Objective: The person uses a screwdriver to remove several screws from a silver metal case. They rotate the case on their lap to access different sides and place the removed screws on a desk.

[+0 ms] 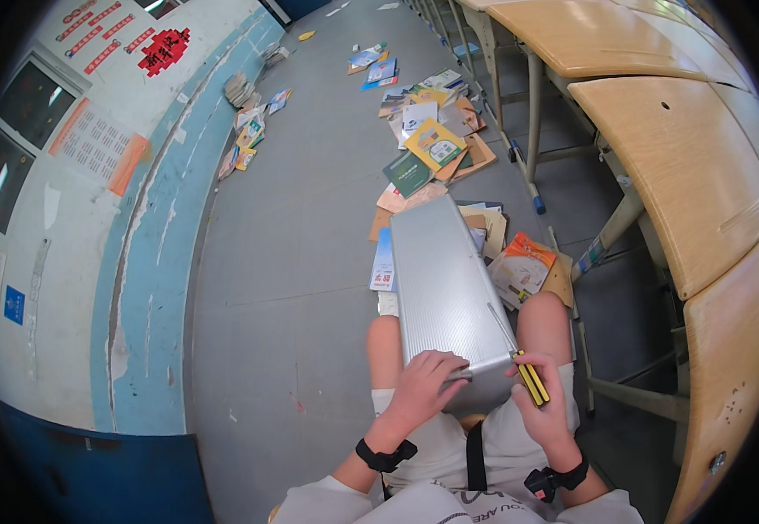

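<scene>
A long silver case with a finely ribbed surface, seemingly metal, rests between my knees and slants away from me. My left hand lies at its near left corner, fingers bent over the edge beside a small grey strip; whether that strip belongs to the case cannot be made out. In my right hand is a screwdriver with a yellow and black handle. Its thin shaft points up and left across the case's right side, and the tip touches or hovers over the surface.
Books and papers lie heaped on the grey floor beyond the case, with more books along the wall. An orange-covered booklet lies beside my right knee. Wooden-topped desks line the right side; a blue and white wall runs along the left.
</scene>
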`<state>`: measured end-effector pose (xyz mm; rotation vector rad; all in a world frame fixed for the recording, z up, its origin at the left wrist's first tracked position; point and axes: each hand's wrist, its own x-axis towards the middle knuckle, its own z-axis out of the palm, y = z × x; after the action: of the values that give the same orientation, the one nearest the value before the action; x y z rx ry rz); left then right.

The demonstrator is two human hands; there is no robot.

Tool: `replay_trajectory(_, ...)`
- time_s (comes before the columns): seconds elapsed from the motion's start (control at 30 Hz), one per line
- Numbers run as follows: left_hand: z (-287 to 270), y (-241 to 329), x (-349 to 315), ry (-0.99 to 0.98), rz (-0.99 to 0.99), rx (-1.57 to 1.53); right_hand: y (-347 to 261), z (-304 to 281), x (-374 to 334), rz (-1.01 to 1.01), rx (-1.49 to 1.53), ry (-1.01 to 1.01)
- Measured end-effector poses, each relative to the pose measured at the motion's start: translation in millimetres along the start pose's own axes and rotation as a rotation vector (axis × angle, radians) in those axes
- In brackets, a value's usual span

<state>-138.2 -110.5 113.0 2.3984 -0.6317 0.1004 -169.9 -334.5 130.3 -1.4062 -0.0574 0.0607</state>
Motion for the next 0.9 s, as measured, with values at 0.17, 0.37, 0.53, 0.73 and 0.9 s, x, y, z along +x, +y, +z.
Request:
replay_trajectory(0.17,4.3,9.0,1.8,0.0,0.01,0.025,1.7,-1.7,-8.4,0.039,0.016,-0.016)
replay_trajectory(0.37,14.9,7.4,-2.9,0.05,-0.062,0.032,11.9,-4.8,-11.2,0.01,-0.053,0.018)
replay_trajectory(0.53,15.6,-2.3,-10.8,0.128,-0.091,0.043,-8.3,-7.4,0.8,0.046,-0.089,-0.032)
replay_trajectory(0.73,22.4,-6.2,-8.5,0.101,-0.141,0.044,-13.4,-5.1,24.9,-0.025,-0.146,0.025)
replay_trajectory(0.9,22.2,-5.7,-8.2,0.105,-0.133,-0.003,-11.1,-7.4,44.4,-0.116,-0.399,-0.075)
